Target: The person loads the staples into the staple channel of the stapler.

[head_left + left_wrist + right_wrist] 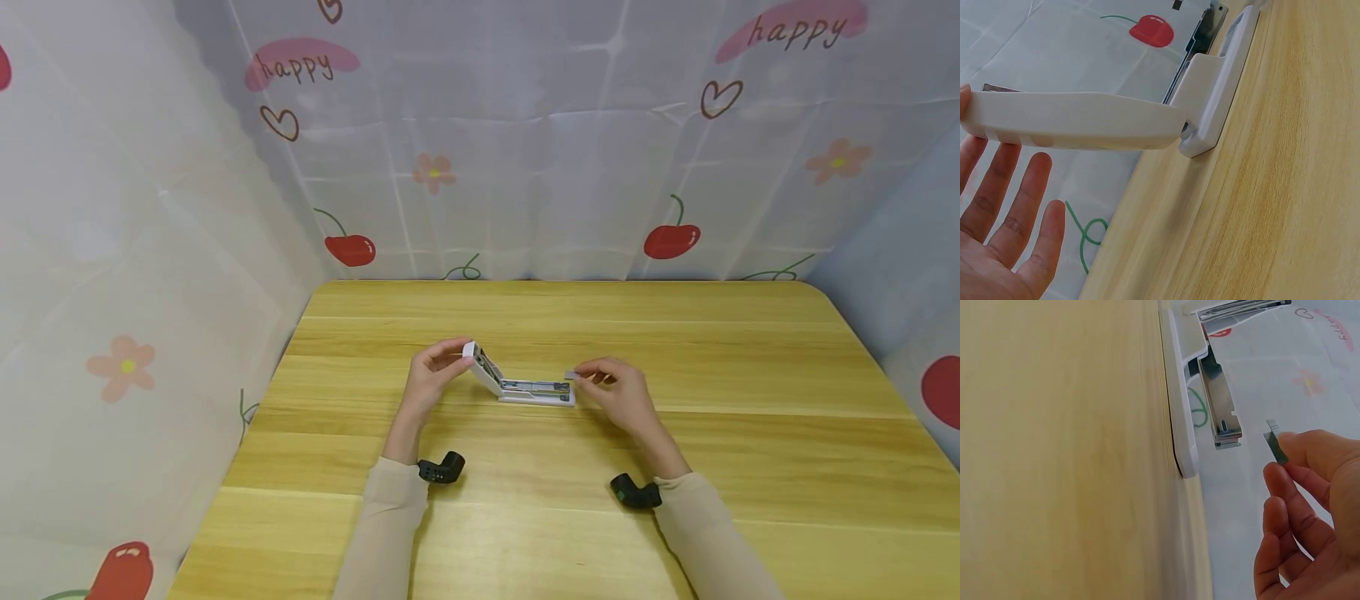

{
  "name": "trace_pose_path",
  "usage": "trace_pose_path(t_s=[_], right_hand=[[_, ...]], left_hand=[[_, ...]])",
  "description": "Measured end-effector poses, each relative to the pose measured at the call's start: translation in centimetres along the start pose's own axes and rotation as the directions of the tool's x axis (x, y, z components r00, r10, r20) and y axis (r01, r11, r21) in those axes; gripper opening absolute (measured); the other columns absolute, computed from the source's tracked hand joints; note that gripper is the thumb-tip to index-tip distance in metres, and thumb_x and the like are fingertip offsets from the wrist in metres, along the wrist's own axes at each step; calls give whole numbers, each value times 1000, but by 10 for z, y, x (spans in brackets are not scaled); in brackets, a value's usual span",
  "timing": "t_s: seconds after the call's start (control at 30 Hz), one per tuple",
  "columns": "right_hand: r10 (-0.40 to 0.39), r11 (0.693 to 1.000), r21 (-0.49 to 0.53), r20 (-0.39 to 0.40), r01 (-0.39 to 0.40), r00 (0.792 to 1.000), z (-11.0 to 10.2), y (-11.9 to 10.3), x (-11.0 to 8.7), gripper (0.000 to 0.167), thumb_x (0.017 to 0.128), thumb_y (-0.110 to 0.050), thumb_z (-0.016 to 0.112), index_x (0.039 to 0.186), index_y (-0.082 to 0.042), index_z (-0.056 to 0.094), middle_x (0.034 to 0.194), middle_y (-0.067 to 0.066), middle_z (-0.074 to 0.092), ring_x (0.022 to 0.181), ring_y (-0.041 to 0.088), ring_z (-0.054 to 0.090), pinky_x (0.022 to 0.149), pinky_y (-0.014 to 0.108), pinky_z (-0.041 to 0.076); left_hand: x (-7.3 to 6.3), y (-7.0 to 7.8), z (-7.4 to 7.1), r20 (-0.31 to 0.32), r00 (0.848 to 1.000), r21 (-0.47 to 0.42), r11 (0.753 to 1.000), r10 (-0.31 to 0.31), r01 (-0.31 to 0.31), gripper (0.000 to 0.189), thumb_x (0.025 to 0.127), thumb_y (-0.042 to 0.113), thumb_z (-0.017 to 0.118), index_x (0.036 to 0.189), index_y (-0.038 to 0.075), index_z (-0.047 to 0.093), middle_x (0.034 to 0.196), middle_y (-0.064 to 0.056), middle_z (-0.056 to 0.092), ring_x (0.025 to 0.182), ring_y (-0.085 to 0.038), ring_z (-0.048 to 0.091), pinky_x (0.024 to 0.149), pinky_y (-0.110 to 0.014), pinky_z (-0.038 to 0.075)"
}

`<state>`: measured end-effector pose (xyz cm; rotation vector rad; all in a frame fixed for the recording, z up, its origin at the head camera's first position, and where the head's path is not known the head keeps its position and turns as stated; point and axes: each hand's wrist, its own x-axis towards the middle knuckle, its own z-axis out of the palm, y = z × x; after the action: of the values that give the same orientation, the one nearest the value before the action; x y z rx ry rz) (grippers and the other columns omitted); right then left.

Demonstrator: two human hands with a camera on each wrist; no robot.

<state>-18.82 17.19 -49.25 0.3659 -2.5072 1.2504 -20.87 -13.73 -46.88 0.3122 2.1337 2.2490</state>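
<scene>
A white stapler (536, 399) lies on the table with its top arm swung up and its metal magazine (1217, 394) exposed. My left hand (432, 377) grips the raised end of the top arm (1085, 119), thumb on one side and fingers on the other; the lower fingers are spread in the left wrist view. A short strip of staples (1275, 446) is pinched between the thumb and index finger of my right hand (621, 395). That strip is beside the free end of the magazine, apart from it in the right wrist view.
The wooden table (735, 467) extends on all sides of the stapler. A white curtain (525, 200) printed with cherries, flowers and hearts hangs behind the table's far edge. Black wrist cameras (442, 468) sit on both forearms, by the beige sleeves (390, 517).
</scene>
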Motion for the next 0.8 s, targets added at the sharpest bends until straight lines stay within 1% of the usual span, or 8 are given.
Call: trace_pose_path(t_s=[0.23, 0.47, 0.8], right_hand=[[12, 1000, -9, 50, -12, 999, 3, -1, -1, 10, 84, -10, 77, 94, -9, 76, 85, 3, 71, 75, 7, 56, 70, 25, 48], [23, 1000, -11, 96, -22, 995, 3, -3, -1, 11, 85, -11, 76, 95, -10, 76, 88, 2, 71, 77, 13, 59, 70, 28, 50], [17, 1000, -9, 131, -16, 991, 5, -5, -2, 10, 85, -11, 76, 94, -8, 76, 89, 3, 70, 77, 15, 58, 69, 27, 49]], left_hand=[[0, 1, 1, -4, 1000, -8, 1000, -1, 1, 36, 90, 2, 67, 124, -7, 61, 123, -18, 61, 100, -12, 62, 87, -21, 53], [1, 0, 1, -1, 1000, -4, 1000, 8, -8, 35, 90, 2, 67, 124, -7, 62, 122, -19, 61, 100, -13, 62, 86, -22, 53], [1, 0, 0, -4, 1000, 5, 1000, 2, -2, 35, 90, 2, 67, 124, -6, 62, 122, -18, 62, 100, -13, 61, 85, -21, 53]])
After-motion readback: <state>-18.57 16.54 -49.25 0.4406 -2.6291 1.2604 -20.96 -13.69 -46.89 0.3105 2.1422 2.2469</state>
